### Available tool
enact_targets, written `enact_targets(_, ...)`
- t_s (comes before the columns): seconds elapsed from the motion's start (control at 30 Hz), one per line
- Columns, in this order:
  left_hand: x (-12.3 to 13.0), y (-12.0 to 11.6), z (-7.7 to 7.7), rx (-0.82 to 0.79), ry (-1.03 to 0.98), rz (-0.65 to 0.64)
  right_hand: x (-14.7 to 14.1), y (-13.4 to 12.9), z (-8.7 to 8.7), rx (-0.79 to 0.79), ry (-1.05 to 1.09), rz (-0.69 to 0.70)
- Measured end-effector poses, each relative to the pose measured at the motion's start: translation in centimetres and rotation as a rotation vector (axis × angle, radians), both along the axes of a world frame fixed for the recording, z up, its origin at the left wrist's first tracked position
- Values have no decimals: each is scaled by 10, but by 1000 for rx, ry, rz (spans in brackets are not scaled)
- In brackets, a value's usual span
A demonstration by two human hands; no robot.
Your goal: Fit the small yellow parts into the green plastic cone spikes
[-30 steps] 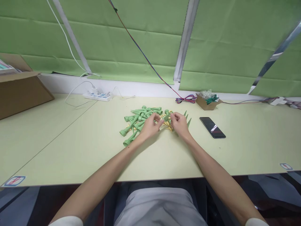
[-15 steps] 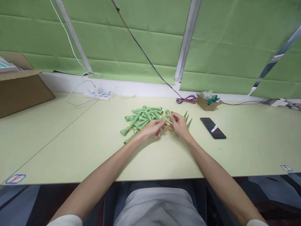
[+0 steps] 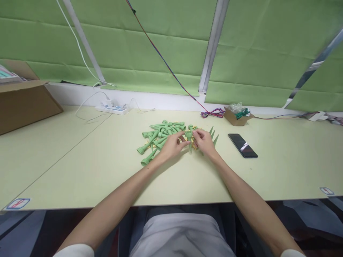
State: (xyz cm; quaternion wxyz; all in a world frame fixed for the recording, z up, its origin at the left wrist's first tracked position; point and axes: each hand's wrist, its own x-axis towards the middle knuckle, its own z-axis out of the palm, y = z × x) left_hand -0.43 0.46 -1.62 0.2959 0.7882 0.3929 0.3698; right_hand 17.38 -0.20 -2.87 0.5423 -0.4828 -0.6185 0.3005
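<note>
A green plastic watering spike [image 3: 188, 135] is upright between my hands, its round cup up and its pointed tip down. My left hand [image 3: 173, 144] is closed around its left side with thumb and fingers. Close against the cup's right edge, my right hand [image 3: 204, 141] is closed in a pinch; what its fingertips hold is hidden. Behind and left of my left hand lies a pile of similar green spikes [image 3: 150, 140]. Small yellow pieces [image 3: 195, 145] show under and between the hands. Several pointed green tips [image 3: 215, 139] stick out beyond my right hand.
A black phone [image 3: 242, 145] lies to the right. Farther back are a small cardboard box [image 3: 235, 119] with plastic wrap and a bundled cable [image 3: 213, 113]. At the back left stand a power strip [image 3: 114, 108] and a large cardboard box [image 3: 26, 107].
The spike has turned from lying sideways, tip to the right, to upright with its cup facing up. My left hand has shifted its grip; my right hand stays nearly in place.
</note>
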Motion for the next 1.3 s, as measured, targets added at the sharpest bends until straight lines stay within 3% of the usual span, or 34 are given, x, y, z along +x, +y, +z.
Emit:
enact_targets(0.27, 0, 2, -2, 207, 55, 34, -1, -3, 4, -36, -1, 20)
enact_targets(0.77, -1, -2, 3, 236, 47, 33, -4, -3, 3, -48, 9, 44)
enact_targets(0.93, 2, -5, 4, 80, 13, 57, -4, -1, -1, -26, 82, 11)
enact_targets(1.07, 5, -3, 3, -177, -154, 76, -3, 2, -4, 4, 95, -17)
enact_targets(1.3, 8, -1, 9, -585, -287, -26, -5, -2, 2, 37, 38, 8)
